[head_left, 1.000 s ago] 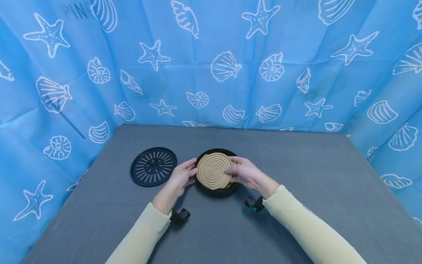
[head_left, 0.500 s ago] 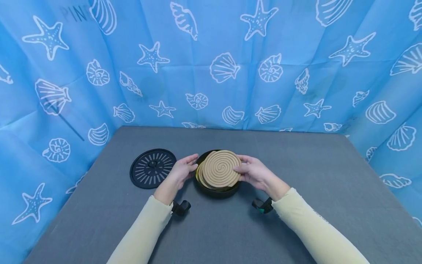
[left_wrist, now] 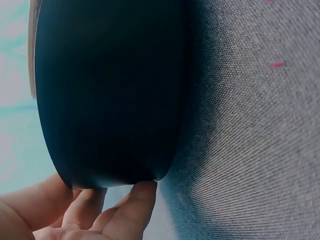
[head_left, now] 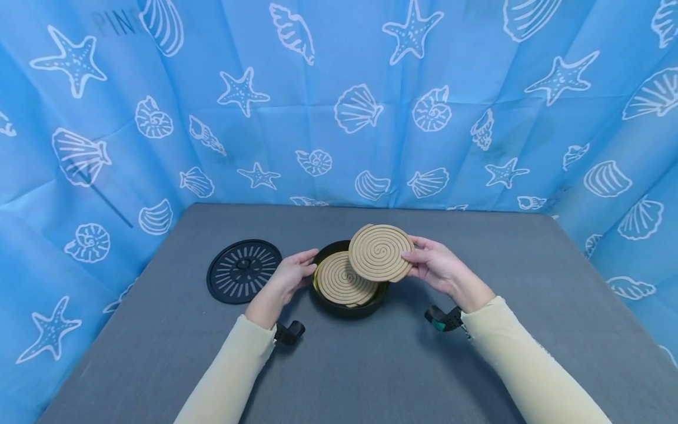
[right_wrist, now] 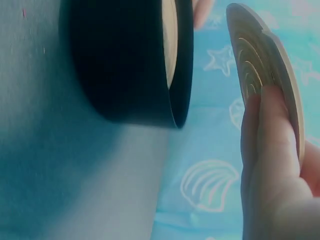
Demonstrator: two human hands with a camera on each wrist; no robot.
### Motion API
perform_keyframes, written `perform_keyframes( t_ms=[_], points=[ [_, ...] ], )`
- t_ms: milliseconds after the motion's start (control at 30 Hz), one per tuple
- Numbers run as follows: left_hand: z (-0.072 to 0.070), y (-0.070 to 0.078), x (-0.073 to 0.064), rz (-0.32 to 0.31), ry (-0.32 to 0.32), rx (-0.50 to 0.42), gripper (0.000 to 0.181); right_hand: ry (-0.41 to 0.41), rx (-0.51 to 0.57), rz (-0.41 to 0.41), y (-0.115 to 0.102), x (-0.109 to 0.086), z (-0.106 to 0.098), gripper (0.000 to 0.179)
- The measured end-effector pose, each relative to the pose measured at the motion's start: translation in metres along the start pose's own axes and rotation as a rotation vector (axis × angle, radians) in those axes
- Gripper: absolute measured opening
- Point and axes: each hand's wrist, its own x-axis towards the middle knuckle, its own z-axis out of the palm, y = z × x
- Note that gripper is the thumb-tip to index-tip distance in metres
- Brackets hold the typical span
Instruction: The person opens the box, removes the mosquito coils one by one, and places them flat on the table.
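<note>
My right hand (head_left: 436, 268) pinches a tan mosquito coil (head_left: 380, 252) by its right edge, thumb on top and fingers underneath. The coil is raised over the back right of a round black tin (head_left: 344, 311) and overlaps its rim in the head view. Seen edge-on in the right wrist view, the held coil (right_wrist: 287, 75) is tilted and apart from the tin (right_wrist: 125, 65). Another mosquito coil (head_left: 343, 282) lies inside the tin, partly hidden by the held one. My left hand (head_left: 286, 282) touches the tin's left side, its fingertips against the wall (left_wrist: 110, 100).
A round black slotted lid (head_left: 245, 288) with a small central knob lies on the grey table (head_left: 339, 377), left of the tin. Behind the table hangs a blue curtain (head_left: 296, 88) with white shell and starfish prints. Black wrist cameras (head_left: 444, 318) are worn on both wrists.
My right hand has lifted the upper coil out of the tin, moving right and back and uncovering the coil below. My left hand has stayed at the tin's left side.
</note>
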Motion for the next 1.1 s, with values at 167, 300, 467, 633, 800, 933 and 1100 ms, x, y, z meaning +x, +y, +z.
perform_keyframes(
  t_ms=[167, 300, 467, 633, 800, 933, 1100],
  points=[
    [-0.001, 0.0, -0.001, -0.01, 0.0, 0.015, 0.046, 0.027, 0.019, -0.028, -0.008, -0.001, -0.011, 0.065],
    [-0.002, 0.001, -0.001, -0.019, 0.0, 0.029, 0.046, 0.045, 0.064, -0.045, -0.014, 0.0, -0.019, 0.065],
    [-0.003, 0.002, 0.0, -0.025, 0.004, 0.032, 0.045, 0.087, 0.132, -0.055, -0.02, 0.002, -0.027, 0.066],
    [-0.003, 0.001, -0.001, -0.013, 0.001, 0.035, 0.045, 0.147, 0.155, -0.045, -0.024, 0.007, -0.032, 0.065],
    [-0.002, 0.0, -0.001, -0.002, -0.007, 0.03, 0.046, 0.211, 0.215, -0.031, -0.024, 0.015, -0.034, 0.064],
    [-0.002, -0.001, -0.001, 0.006, -0.008, 0.03, 0.046, 0.282, 0.29, -0.022, -0.017, 0.024, -0.037, 0.065],
    [-0.001, -0.002, 0.0, 0.003, 0.005, 0.026, 0.045, 0.318, 0.342, 0.005, -0.007, 0.035, -0.043, 0.066]
  ],
)
